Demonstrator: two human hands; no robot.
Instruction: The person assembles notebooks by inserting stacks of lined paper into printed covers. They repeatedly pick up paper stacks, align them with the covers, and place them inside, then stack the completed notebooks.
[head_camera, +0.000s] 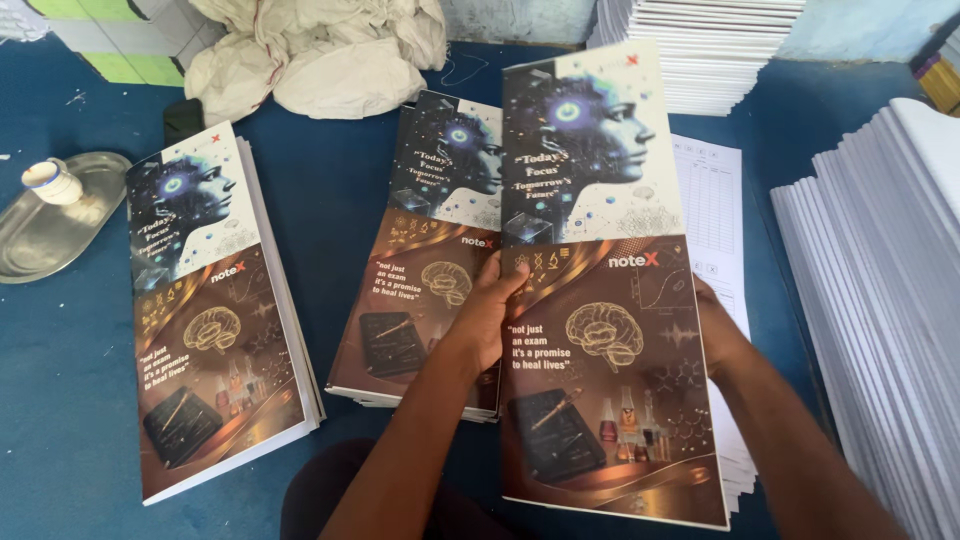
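Note:
I hold a tall printed cover sheet (605, 330), dark blue on top and brown below, raised above the blue table (70, 380). My left hand (485, 310) grips its left edge with the thumb on the front. My right hand (718, 335) holds the right edge, mostly hidden behind the sheet. Under the sheet lies a stack of white printed pages (715, 200). A stack of the same covers (425, 250) lies just left of my left hand.
Another cover-topped stack (215, 310) lies at the left. A metal tray (40, 225) with a small white cup (52, 182) sits at the far left. Crumpled cloth (320, 50) lies at the back. White paper stacks stand at the back (715, 45) and right (885, 290).

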